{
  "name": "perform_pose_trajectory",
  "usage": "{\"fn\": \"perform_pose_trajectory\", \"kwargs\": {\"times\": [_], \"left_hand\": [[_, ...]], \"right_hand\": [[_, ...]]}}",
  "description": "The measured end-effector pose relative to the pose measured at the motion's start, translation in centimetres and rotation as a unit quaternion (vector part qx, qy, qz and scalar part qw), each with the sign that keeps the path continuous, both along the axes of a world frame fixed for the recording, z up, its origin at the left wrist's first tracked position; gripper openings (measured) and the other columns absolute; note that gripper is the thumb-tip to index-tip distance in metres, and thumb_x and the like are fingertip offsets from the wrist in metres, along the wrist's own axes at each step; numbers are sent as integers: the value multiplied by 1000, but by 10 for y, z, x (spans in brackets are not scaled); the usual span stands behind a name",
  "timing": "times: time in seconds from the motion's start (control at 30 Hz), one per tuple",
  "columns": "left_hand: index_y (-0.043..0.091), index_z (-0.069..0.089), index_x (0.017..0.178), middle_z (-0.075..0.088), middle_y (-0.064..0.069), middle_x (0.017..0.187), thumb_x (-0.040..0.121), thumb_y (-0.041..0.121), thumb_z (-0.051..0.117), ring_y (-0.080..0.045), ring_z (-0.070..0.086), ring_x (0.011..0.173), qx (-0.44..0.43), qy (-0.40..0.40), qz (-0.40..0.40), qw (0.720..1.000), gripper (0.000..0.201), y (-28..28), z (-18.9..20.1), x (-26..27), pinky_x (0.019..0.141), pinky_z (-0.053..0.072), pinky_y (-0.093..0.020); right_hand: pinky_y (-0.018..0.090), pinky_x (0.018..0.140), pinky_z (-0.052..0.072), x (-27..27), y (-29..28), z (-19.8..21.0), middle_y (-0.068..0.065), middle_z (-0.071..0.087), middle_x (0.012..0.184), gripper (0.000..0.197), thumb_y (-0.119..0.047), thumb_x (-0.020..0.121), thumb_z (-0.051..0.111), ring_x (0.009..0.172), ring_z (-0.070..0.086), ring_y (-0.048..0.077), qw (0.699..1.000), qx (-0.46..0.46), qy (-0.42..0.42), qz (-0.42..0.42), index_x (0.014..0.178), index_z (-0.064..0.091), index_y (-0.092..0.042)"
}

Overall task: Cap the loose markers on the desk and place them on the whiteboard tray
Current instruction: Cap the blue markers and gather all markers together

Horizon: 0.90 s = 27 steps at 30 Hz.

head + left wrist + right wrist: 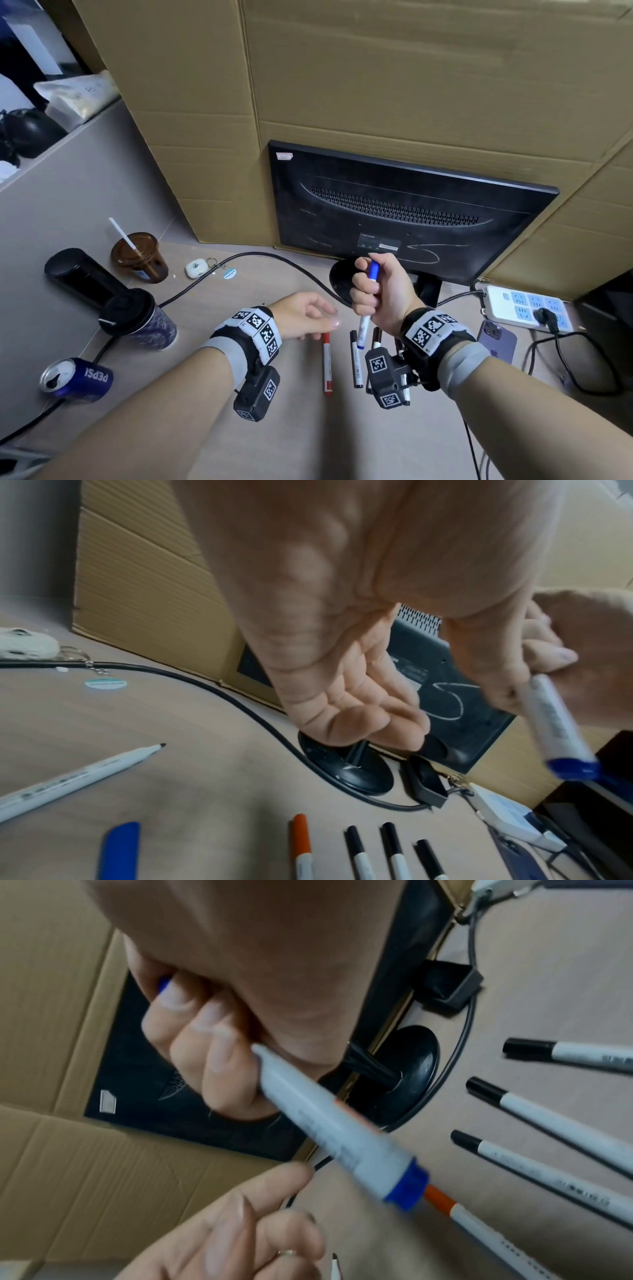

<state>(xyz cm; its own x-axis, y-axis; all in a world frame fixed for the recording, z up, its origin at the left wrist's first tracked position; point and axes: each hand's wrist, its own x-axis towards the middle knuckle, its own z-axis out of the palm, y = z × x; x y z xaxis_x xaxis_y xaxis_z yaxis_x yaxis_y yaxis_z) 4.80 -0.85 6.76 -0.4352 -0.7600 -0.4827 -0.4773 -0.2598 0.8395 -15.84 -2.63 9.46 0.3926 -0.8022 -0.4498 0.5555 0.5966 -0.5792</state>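
Head view: right hand (380, 294) raised before the monitor (404, 212), fingers curled round the blue marker (368, 301), blue cap up. Left hand (305, 317) low over the worktop (239, 428), fingers relaxed, holding nothing. Red marker (327, 363) and black marker (355, 359) lying capped between the wrists.

Left wrist view only: an uncapped marker (78, 775), dark tip bare, lying on the worktop well left of the capped row, and near it a blue object (120, 850), possibly a loose cap, too blurred to confirm.

Right wrist view: three black-capped markers side by side.
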Motion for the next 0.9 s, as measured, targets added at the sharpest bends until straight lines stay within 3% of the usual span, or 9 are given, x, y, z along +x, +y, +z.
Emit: {"fn": "perform_pose_trajectory", "kwargs": {"times": [0.13, 0.33, 0.47, 0.6, 0.67, 0.73, 0.77, 0.83, 0.9], "left_hand": [[26, 69, 109, 75, 9, 87, 81, 49, 72, -7, 69, 72, 9, -14, 28, 999, 36, 1, -8, 8, 62, 48, -25], [26, 71, 106, 76, 7, 88, 88, 40, 70, -8, 69, 74, 6, -24, 39, 999, 22, 1, -13, 7, 60, 48, -23], [25, 71, 98, 72, 7, 82, 88, 42, 70, -8, 67, 69, -3, -49, 53, 997, 20, -2, -18, 10, 61, 48, -24], [24, 65, 78, 62, 9, 63, 80, 50, 70, -13, 58, 58, -20, -105, 101, 989, 27, -5, -33, 16, 66, 47, -27], [24, 62, 75, 57, 7, 62, 87, 44, 70, -15, 54, 59, -39, -152, 122, 980, 25, -7, -43, 22, 66, 45, -27], [23, 60, 76, 55, 7, 64, 91, 41, 68, -16, 53, 61, -45, -193, 154, 968, 25, -7, -54, 30, 63, 43, -27], [22, 60, 77, 56, 6, 66, 92, 40, 67, -17, 55, 60, -41, -209, 173, 962, 24, -6, -60, 35, 62, 44, -26], [21, 58, 76, 58, 6, 65, 94, 38, 65, -17, 55, 55, -26, -235, 205, 950, 26, -1, -70, 45, 57, 43, -25], [21, 57, 70, 63, 4, 65, 96, 37, 62, -21, 60, 60, -21, -273, 214, 938, 31, 4, -80, 54, 59, 43, -27]], "right_hand": [[13, 45, 12, -9, 2, -5, -6, 33, 57, 21, -36, 93, 43, 36, 13, 9, 998, 5, 46, -43, 76, 50, -26], [10, 46, 21, -15, 5, -10, -6, 29, 58, 19, -29, 92, 38, 36, 15, 8, 988, 17, 111, -103, 79, 52, -27], [15, 46, 16, -16, 3, -17, -3, 34, 62, 13, -29, 96, 42, 40, 17, 12, 978, 4, 183, -98, 87, 51, -27], [27, 47, 37, -6, 5, -43, 3, 54, 81, 23, -39, 109, 44, 48, 38, 14, 957, -13, 289, -27, 105, 46, -17], [33, 61, 49, -2, 9, -61, 7, 54, 94, 6, -19, 109, 49, 59, 47, 17, 933, -24, 360, 14, 109, 50, -13], [39, 74, 52, -1, 13, -84, 8, 57, 91, 14, -1, 102, 50, 66, 53, 19, 899, -41, 432, 60, 109, 58, -10], [39, 78, 53, -1, 16, -96, 6, 61, 88, 18, -1, 99, 54, 69, 57, 19, 871, -54, 479, 90, 110, 64, -11], [26, 76, 55, 1, 21, -111, 1, 69, 85, 14, -11, 93, 67, 73, 64, 15, 810, -78, 567, 128, 106, 71, -15], [8, 57, 43, 3, 25, -122, -8, 67, 77, 10, -20, 87, 76, 67, 60, 5, 757, -93, 630, 146, 92, 67, -22]]}}
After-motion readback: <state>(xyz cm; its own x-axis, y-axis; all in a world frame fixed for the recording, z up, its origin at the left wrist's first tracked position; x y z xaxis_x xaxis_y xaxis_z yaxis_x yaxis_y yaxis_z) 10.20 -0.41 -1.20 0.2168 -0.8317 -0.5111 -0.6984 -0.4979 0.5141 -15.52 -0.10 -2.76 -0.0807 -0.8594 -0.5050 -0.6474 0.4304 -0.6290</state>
